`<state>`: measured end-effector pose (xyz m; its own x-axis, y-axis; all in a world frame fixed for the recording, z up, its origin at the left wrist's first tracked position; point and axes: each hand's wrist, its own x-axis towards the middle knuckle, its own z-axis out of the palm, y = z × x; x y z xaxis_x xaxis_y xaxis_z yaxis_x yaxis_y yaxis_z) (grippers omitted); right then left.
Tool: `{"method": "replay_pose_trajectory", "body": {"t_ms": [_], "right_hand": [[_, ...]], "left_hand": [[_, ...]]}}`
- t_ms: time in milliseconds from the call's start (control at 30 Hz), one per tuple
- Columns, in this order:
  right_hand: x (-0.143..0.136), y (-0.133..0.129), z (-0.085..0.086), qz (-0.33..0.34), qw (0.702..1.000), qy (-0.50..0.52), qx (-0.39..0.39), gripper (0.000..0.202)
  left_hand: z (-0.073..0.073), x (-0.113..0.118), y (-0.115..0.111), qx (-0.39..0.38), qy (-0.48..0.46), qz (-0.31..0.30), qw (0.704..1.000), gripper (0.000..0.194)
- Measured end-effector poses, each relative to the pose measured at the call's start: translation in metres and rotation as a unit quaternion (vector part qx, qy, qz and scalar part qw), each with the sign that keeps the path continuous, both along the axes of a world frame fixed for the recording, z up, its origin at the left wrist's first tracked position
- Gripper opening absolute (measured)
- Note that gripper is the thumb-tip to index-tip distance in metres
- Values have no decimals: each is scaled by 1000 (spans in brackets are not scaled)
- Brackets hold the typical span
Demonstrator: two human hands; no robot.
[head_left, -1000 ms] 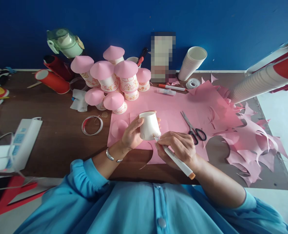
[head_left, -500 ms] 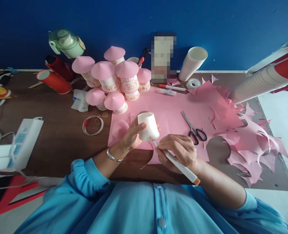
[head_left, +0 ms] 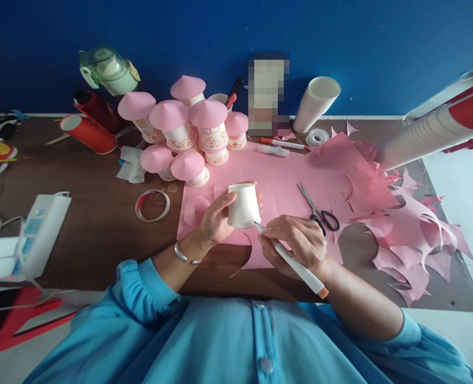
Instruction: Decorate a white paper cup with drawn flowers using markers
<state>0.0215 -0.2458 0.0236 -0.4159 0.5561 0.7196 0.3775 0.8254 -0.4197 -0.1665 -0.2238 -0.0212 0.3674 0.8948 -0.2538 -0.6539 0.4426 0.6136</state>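
Observation:
Held upside down in my left hand (head_left: 217, 217) is a white paper cup (head_left: 242, 207), its rim toward me. The thumb lies on the near side and fingertips show at the far right edge. A small mark is visible low on the cup's wall. My right hand (head_left: 294, 242) pinches a white marker (head_left: 296, 265) with an orange end, its tip at the cup's lower right, by the rim. Beneath both hands lies pink paper (head_left: 278, 176). Scissors (head_left: 318, 210) with black handles rest on it to the right.
Several cups with pink cone roofs (head_left: 208, 114) and drawn flowers stand behind on the left. A roll of tape (head_left: 152, 206) and a power strip (head_left: 46, 234) lie left. Stacked white cups (head_left: 316, 104) stand at the back; pink paper scraps (head_left: 416, 245) cover the right side.
My left hand has turned the cup slightly, so the earlier mark sits further left. The marker tip has moved a little up and right along the cup's rim.

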Motion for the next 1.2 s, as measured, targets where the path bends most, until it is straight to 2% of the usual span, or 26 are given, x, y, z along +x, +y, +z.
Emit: {"method": "replay_pose_trajectory", "body": {"t_ms": [600, 800, 1000, 1200], "right_hand": [[-2, -3, -6, -1, 1000, -13, -7, 21], [-2, -1, -5, -1, 1000, -19, -1, 20], [-1, -1, -4, 2, 999, -40, -9, 20], [-1, -3, -4, 11, 998, -64, -17, 19]], "left_hand": [[4, 2, -2, 26, 24, -3, 999, 50], [5, 2, -2, 31, 47, -6, 998, 58], [5, 2, -2, 23, 37, -8, 999, 55], [1, 0, 1, 28, 21, -11, 999, 66]]}}
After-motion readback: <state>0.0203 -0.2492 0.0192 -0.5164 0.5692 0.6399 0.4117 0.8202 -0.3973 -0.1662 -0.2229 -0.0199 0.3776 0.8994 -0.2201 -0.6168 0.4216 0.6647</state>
